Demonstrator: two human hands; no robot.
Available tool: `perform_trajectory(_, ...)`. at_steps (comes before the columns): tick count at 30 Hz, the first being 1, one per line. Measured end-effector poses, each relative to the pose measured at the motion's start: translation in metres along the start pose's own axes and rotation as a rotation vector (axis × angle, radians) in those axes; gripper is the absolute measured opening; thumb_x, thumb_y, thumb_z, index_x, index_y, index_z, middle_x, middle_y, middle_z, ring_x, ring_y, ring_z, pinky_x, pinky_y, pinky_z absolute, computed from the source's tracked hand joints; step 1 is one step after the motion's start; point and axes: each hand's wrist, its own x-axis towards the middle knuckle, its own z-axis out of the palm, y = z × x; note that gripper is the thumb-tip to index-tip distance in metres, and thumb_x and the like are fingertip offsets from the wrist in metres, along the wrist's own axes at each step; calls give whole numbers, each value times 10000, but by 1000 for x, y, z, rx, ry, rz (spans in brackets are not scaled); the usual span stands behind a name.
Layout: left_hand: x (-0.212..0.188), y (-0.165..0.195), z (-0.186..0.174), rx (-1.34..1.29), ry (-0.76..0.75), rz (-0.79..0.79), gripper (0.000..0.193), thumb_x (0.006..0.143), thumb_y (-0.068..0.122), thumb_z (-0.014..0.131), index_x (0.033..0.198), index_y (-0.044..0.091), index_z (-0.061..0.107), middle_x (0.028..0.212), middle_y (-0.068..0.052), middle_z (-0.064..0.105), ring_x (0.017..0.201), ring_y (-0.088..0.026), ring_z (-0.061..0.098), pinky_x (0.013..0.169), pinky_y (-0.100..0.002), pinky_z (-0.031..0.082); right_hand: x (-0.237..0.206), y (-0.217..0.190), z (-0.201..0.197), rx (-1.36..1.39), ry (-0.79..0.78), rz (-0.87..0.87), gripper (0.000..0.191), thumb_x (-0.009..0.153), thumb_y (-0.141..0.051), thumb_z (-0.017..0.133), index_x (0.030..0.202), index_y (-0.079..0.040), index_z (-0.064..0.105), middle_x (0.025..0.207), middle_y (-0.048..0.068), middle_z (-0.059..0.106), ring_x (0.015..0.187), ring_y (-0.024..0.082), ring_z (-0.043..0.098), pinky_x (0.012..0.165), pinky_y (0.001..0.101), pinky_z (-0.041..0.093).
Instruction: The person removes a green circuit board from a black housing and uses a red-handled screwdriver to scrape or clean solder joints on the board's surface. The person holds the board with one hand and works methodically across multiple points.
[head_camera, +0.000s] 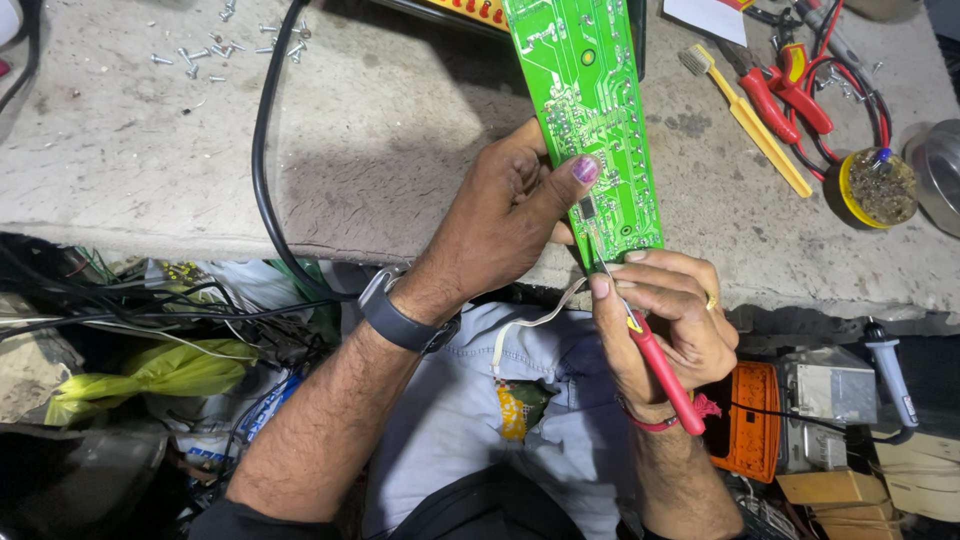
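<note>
A long green circuit board (592, 100) lies tilted across the edge of a grey concrete bench (380, 130). My left hand (510, 210) grips the board's near end, thumb pressed on its face beside a small black chip (587, 207). My right hand (665, 320) holds a red-handled soldering iron (662, 370) like a pen, its thin metal tip touching the board just below the chip. A thin pale wire (530, 325) curls down from between the two hands. A dark watch sits on my left wrist.
Several loose screws (215, 50) lie at the bench's back left. A black cable (265, 150) crosses the bench. A yellow brush (755, 125), red-handled pliers (785, 90) and a yellow tin (878, 187) sit at right. Clutter, bags and an orange box (750, 420) lie below the bench.
</note>
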Motion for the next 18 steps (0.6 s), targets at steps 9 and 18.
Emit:
perform_trajectory(9,0,1,1,-21,-7,0,309,1101,240,565,1313,15,579,1070,-35,738,862,-38,705,651,-204,612,-2,0,1,37,4,24,203,934,27,836,951,-39,645,991,108,761,994,213,712,953,327,568)
perform_trajectory(18,-1,1,1,6,4,-7,327,1097,244,555,1325,10,572,1092,-43,738,866,-34,701,643,-199,613,-2,4,0,76,25,30,200,932,37,830,951,-30,643,961,114,758,1002,212,710,957,324,572)
